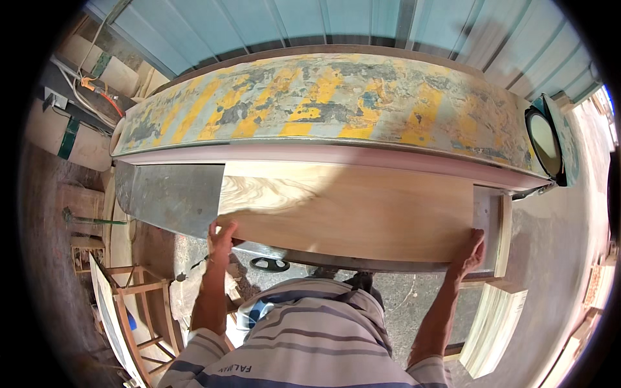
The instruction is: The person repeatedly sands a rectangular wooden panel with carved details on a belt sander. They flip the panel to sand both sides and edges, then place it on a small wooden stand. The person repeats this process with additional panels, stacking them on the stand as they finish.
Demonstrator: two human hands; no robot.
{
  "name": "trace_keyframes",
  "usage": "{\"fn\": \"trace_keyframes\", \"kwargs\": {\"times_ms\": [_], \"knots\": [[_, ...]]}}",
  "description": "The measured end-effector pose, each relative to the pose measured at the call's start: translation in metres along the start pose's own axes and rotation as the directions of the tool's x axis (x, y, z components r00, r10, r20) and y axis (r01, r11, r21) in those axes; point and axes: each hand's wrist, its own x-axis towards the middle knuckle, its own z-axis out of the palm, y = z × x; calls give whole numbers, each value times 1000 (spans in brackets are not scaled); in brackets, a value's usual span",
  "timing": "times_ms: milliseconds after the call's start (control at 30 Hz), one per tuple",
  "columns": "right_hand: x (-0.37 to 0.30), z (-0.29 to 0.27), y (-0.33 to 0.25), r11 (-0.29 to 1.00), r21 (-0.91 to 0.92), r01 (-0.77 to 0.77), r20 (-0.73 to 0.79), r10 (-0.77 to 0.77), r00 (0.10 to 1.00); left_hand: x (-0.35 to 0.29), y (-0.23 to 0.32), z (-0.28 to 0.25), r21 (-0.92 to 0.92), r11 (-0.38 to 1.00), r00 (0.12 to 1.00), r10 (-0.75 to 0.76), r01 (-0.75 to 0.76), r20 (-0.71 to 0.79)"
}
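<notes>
A wide, pale wooden board (349, 207) lies flat on the grey metal table (168, 191) of a long machine. Its far edge is against or very close to a pinkish belt (291, 154) that runs along the machine's front; I cannot tell whether they touch. My left hand (222, 237) grips the board's near left corner, fingers curled at the edge. At the near right corner, my right hand (471, 251) is closed on the board's end. Sunlight falls across the board's left part, while the rest is in shadow.
Behind the belt stretches a worn machine cover (310, 103) with yellow stripes, and a round drum (544, 142) sits at its right end. A stack of pale boards (495, 330) stands at lower right. Wooden frames (142, 297) are at lower left. A blue metal wall (310, 26) rises behind.
</notes>
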Motion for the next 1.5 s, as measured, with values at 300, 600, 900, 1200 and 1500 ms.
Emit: {"fn": "trace_keyframes", "kwargs": {"times_ms": [300,600,900,1200,1500], "knots": [[31,-13,19,1000,26,-13,-77,15,997,5,-27,5,2,996,996,87,-87,-27],[-3,1,27,943,314,109,140,-160,977,24,-14,-20,-92,993,996,-65,70,60],[19,-7,-3,997,-74,24,-81,-30,996,-3,-4,12,92,996,1000,14,-15,16],[7,0,33,955,273,116,162,-165,973,30,-32,-13,-254,967,999,2,10,48],[34,-16,14,998,50,-31,-53,34,998,-7,-15,16,30,998,997,62,-61,-53]]}}
